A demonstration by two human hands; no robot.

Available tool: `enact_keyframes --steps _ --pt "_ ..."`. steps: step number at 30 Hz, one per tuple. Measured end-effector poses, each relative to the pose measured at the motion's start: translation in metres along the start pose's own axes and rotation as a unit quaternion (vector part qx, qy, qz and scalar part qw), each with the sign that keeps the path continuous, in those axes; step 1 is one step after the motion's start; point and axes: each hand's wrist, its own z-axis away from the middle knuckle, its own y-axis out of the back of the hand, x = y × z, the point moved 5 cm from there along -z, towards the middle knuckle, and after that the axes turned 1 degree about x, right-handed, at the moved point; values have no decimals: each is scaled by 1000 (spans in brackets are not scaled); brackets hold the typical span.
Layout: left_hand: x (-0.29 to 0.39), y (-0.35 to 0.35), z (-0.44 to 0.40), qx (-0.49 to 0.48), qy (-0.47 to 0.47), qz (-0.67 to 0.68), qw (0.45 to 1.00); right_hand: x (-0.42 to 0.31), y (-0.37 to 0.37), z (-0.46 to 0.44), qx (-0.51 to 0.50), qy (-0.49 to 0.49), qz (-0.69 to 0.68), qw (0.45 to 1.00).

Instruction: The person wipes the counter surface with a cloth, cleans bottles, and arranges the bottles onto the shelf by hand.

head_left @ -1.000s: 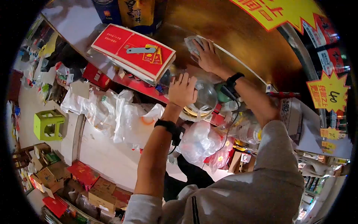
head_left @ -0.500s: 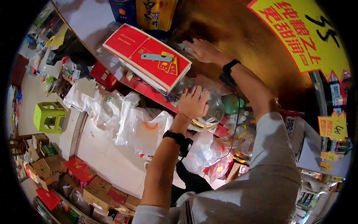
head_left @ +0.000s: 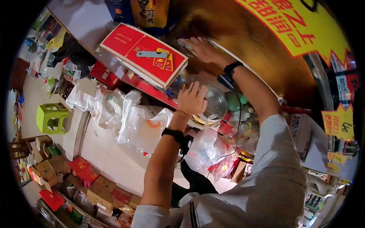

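Note:
My left hand (head_left: 192, 98) is curled over the near side of a large clear round jar (head_left: 217, 103), fingers bent against it. My right hand (head_left: 202, 49) reaches further in, palm down, its fingers stretched out over a dark surface. Some pale, crumpled material (head_left: 184, 42) shows at its fingertips; I cannot make out what it is. Left of both hands lies a red and white box (head_left: 140, 51). On its lid rest a grey folding knife (head_left: 151, 54) and small yellow packets (head_left: 164, 60).
A glossy golden-brown panel (head_left: 262, 57) and a yellow price sign (head_left: 292, 32) stand at right. White plastic bags (head_left: 144, 129) hang below the red box. Green bottle (head_left: 237, 99), cable and clutter sit by the right forearm. A green stool (head_left: 52, 118) and cardboard boxes (head_left: 99, 193) line the left.
The view has shifted slightly, and most things sit a little further left. A pale edge now shows beside my right forearm. Both hands stay in nearly the same places.

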Motion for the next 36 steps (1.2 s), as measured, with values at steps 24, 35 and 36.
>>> enact_keyframes --steps 24,35,36 --pt "2 -3 2 -11 9 -18 1000 5 -3 23 159 39 42 986" --pt "4 -5 0 -26 6 -37 999 3 -8 -26 95 19 -44 994" --pt "5 -4 1 -16 8 -47 999 11 -19 -36 68 9 -76 995"
